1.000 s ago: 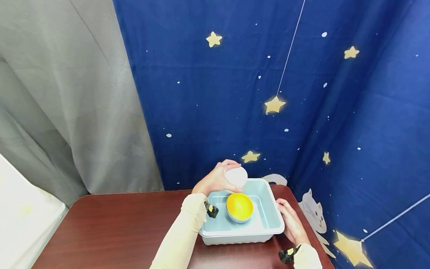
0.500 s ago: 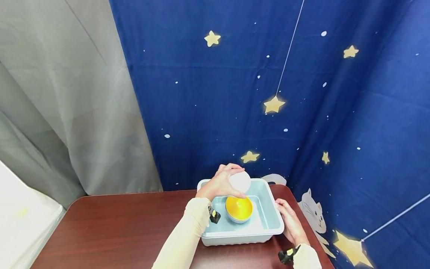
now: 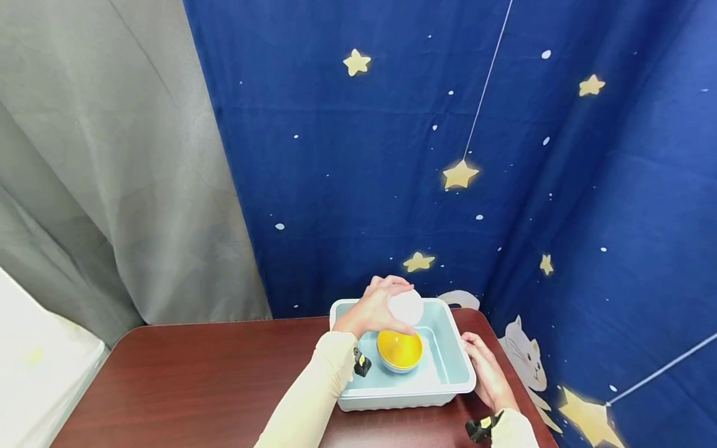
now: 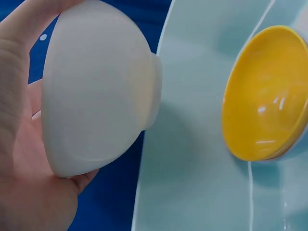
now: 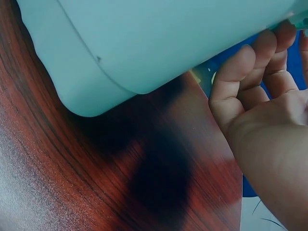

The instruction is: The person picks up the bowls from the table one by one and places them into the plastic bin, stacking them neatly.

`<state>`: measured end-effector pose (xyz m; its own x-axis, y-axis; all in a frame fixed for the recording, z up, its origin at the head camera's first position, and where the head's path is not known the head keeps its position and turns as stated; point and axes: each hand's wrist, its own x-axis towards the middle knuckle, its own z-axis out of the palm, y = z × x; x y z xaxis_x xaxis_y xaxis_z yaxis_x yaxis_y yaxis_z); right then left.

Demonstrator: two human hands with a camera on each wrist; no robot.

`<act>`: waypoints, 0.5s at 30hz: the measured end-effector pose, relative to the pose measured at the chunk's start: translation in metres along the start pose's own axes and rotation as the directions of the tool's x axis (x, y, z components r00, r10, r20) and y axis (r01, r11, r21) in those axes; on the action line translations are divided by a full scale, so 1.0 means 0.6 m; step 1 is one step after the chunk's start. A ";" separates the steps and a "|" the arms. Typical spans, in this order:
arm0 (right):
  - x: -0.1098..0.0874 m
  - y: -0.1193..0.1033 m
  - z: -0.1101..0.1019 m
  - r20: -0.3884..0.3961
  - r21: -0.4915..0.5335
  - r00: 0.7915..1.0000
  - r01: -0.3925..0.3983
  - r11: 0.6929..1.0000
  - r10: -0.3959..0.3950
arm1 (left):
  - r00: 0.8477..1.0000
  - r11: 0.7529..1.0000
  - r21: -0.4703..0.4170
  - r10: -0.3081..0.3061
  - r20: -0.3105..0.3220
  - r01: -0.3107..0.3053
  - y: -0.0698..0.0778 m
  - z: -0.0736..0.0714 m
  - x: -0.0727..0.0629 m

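My left hand [image 3: 376,311] holds a white bowl [image 4: 96,91] tipped on its side, its foot ring facing right in the left wrist view. It hangs over the back of a pale blue plastic basin [image 3: 403,397]. Inside the basin, a yellow bowl [image 3: 400,350] sits nested in a pale bowl [image 3: 396,368], whose rim and lower side show beneath it. At the basin's right side is my right hand [image 3: 486,373], with loosely bent fingers [image 5: 239,65] and fingertips right at the outer rim. Its thumb is hidden in the right wrist view.
The basin stands on a dark red wooden table [image 3: 213,379], near its right end. Behind hang a grey curtain [image 3: 140,186] and a blue curtain [image 3: 336,186] with stars. A white surface [image 3: 45,367] lies off the table's left side.
My left hand has moved right and slightly toward me with the white bowl, now nearer the yellow bowl. The right hand has stayed beside the basin.
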<state>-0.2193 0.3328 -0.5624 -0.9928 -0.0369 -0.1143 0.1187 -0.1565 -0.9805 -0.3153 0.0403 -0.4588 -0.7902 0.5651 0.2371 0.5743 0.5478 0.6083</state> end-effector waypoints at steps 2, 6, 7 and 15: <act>0.000 0.000 -0.002 0.001 -0.002 1.000 -0.002 1.000 0.002 | 1.000 1.000 0.003 0.005 -0.009 -0.005 0.000 0.005 0.001; -0.001 0.000 -0.004 -0.001 -0.003 1.000 0.002 1.000 -0.002 | 1.000 1.000 -0.001 0.021 -0.018 -0.021 -0.003 0.016 0.003; -0.001 0.000 -0.004 -0.002 -0.004 1.000 0.002 1.000 -0.002 | 0.999 1.000 -0.007 0.026 -0.019 -0.027 -0.004 0.019 0.002; 0.000 0.001 -0.004 0.021 0.006 1.000 0.005 1.000 -0.005 | 0.997 0.997 0.008 0.073 -0.036 -0.073 -0.017 0.039 -0.002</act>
<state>-0.2194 0.3353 -0.5632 -0.9928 -0.0570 -0.1058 0.1138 -0.1626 -0.9801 -0.3153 0.0485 -0.4830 -0.7533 0.5808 0.3085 0.6322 0.5101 0.5832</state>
